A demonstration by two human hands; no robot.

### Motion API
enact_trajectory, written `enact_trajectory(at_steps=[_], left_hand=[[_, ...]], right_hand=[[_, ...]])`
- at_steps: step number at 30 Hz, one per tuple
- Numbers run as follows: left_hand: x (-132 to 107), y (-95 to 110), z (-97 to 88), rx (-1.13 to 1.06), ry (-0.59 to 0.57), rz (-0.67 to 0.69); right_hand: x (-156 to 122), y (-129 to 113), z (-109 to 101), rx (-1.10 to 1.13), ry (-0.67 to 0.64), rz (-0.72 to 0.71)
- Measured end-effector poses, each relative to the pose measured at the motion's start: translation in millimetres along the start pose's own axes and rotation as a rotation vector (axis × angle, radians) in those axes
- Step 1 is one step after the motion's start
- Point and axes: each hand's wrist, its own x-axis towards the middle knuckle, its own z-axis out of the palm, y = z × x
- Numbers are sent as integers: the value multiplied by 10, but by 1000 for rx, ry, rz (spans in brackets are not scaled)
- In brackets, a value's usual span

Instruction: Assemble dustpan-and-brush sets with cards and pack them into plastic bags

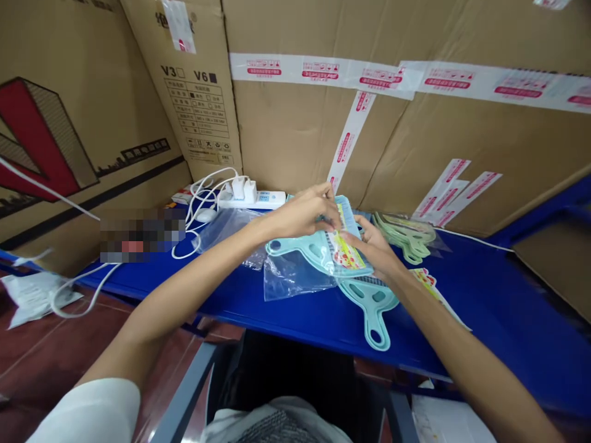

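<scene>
My left hand and my right hand both grip a light blue plastic paddle-shaped tool with a colourful printed label card against it, held just above the blue table. The left fingers pinch its far top edge; the right fingers close on its near right side. Beneath it lies a clear plastic bag. A second light blue tool rests on the table below my right wrist, its handle pointing toward me.
A pile of pale green tools in bags lies at the back right. A white power strip with chargers and cables sits at the back left. Cardboard boxes wall the table's far side. Another clear bag lies beside it.
</scene>
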Motion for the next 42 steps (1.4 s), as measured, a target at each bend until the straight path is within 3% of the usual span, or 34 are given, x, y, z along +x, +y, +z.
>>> enact_trajectory(at_steps=[2, 3, 6, 8, 9, 13, 15, 18, 23, 27, 31, 34, 37, 42], left_hand=[[30, 30, -67, 103, 91, 4], [2, 37, -108, 144, 189, -5], [-219, -48, -195, 99, 656, -141], [-394, -187, -161, -147, 859, -280], [-464, -260, -110, -330, 837, -349], [-560, -400, 214, -965, 470, -581], [-539, -372, 356, -1094, 418, -607], [-522, -313, 459, -1205, 445, -609], [-589, -317, 415, -1293, 516, -581], [-623, -323, 434, -1288, 575, -591], [-624, -329, 557, -1243, 497, -635], [-634, -352, 585, -1157, 450, -619], [-649, -374, 540, -1126, 428, -616], [-642, -385, 496, -1129, 473, -599]], right_hand=[[-3, 60, -30, 15, 35, -5], [-9, 71, -57, 20, 64, -17], [-35, 59, -163, 49, 206, -108], [-45, 48, -232, 65, 284, -174], [-44, 50, -258, 64, 304, -196], [-29, 98, -293, -23, 320, -256], [-42, 117, -291, -104, 321, -289], [-94, 116, -309, -239, 292, -348], [-145, 112, -355, -500, 241, -489], [-148, 130, -315, -520, 199, -522], [-147, 122, -302, -522, 219, -564], [-163, 68, -367, -599, 203, -535], [-198, -13, -460, -695, 101, -439], [-229, -100, -541, -759, -29, -400]])
